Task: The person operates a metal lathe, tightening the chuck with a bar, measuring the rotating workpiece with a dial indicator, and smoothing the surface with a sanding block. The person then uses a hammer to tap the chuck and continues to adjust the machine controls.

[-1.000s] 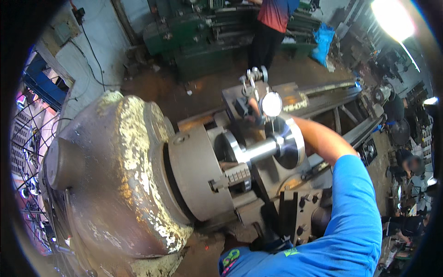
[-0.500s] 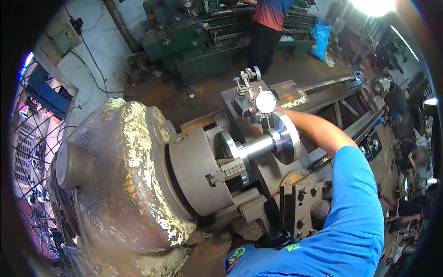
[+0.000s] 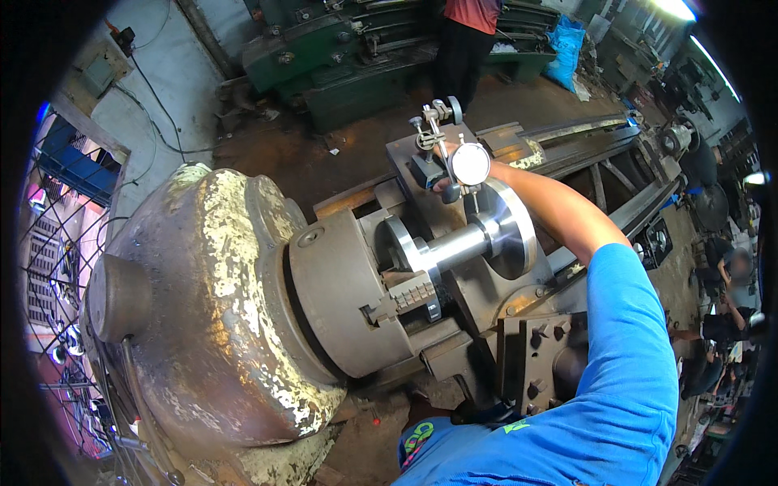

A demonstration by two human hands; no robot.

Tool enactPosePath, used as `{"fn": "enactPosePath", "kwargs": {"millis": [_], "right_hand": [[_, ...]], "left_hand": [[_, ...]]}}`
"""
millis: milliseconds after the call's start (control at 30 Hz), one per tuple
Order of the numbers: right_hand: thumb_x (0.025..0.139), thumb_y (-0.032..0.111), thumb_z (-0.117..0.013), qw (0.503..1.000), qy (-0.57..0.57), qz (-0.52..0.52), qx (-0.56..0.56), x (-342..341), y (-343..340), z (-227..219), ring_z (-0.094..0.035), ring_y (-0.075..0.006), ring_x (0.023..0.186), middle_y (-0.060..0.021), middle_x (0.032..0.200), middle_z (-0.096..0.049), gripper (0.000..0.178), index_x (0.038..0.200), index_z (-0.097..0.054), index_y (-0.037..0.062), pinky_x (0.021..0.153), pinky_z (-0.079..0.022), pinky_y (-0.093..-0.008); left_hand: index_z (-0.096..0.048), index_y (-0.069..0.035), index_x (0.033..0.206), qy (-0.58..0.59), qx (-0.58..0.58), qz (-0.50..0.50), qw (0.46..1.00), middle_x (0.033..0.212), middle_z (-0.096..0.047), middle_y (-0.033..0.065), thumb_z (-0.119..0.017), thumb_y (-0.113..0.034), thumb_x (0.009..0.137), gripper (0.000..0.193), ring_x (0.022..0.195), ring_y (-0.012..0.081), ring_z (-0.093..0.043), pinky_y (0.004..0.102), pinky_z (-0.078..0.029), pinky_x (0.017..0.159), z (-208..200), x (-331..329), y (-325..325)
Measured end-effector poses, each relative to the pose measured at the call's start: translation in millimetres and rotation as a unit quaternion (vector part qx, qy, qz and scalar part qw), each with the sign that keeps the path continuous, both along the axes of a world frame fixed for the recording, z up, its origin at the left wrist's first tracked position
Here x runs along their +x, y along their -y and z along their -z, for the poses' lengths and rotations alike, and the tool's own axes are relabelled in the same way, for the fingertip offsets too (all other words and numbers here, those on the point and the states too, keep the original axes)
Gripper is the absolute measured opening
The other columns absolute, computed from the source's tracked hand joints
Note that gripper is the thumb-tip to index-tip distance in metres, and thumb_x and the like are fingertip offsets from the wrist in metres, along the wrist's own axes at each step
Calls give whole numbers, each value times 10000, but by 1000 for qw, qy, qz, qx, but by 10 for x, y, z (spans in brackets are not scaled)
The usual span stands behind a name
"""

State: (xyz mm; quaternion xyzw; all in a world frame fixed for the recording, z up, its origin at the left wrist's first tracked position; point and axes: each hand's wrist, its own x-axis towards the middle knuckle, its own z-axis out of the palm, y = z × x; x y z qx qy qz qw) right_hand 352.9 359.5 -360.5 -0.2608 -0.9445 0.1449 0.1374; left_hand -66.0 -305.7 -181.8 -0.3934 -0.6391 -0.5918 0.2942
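My right hand (image 3: 497, 171) reaches in from the right, mostly hidden behind a round white dial indicator (image 3: 471, 164). A bit of finger shows beside the clamp rods, and the hand looks closed on the dial indicator stand (image 3: 429, 171), whose dark block base rests on the lathe carriage. The indicator's thin stem points down at the shiny steel flanged shaft (image 3: 456, 248), close to its large outer disc (image 3: 519, 229); whether the tip touches is too small to tell. Stepped jaws (image 3: 412, 295) of the lathe chuck (image 3: 340, 283) grip the shaft's other end. My left hand is out of view.
A bulky headstock with peeling paint (image 3: 219, 316) fills the left. Near my arm sits a bolted tool post (image 3: 535, 356). The lathe bed (image 3: 600, 154) runs off to the far right. Behind, a person (image 3: 466, 49) stands at a green lathe (image 3: 340, 101), beside a blue sack (image 3: 563, 53).
The whole view has tilted slightly, so the background sits higher. My right hand stays at the dial indicator stand, and the shaft and chuck look unchanged.
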Motion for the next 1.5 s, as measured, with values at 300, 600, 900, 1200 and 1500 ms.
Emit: {"fn": "enactPosePath", "kwargs": {"millis": [300,600,900,1200,1500], "right_hand": [[738,435,-845,982,16,180,55,-79,-216,-160,-538,-489,1199,-321,1274,-521,887,1361,-419,-30,1039,-458,-496],[681,451,-874,927,-8,370,-62,-46,14,-502,-569,-471,1188,-301,1259,-531,917,1350,-445,-7,1013,-490,-486],[608,531,-871,909,28,408,-84,-44,42,-524,-576,-436,1179,-275,1222,-585,988,1352,-484,9,1003,-487,-475],[621,564,-869,933,-5,349,-83,67,-79,-485,-594,-410,1169,-270,1259,-613,1003,1346,-503,-24,1028,-474,-448],[911,185,-704,867,-258,282,-321,76,-413,-916,-668,-169,879,-85,932,-708,218,1020,-665,0,736,-533,-337]], "left_hand": [[-637,121,921,4,-12,-8,1000,698,-642,179,-687,-118,865,250,454,150,-488,220,-361,397,-27,20,47],[-649,114,923,46,-8,3,999,733,-641,168,-674,-111,885,230,505,163,-517,238,-402,447,-58,81,-8],[-676,114,943,86,-40,-50,994,750,-650,169,-701,-101,855,234,512,182,-527,263,-422,460,-40,86,126],[-628,75,1073,81,-115,-38,989,870,-627,123,-597,-108,1010,196,714,174,-528,309,-450,630,-130,268,121],[-621,58,1104,82,-136,-35,987,915,-635,119,-594,-120,1014,201,740,170,-549,285,-466,654,-221,326,57]]}}
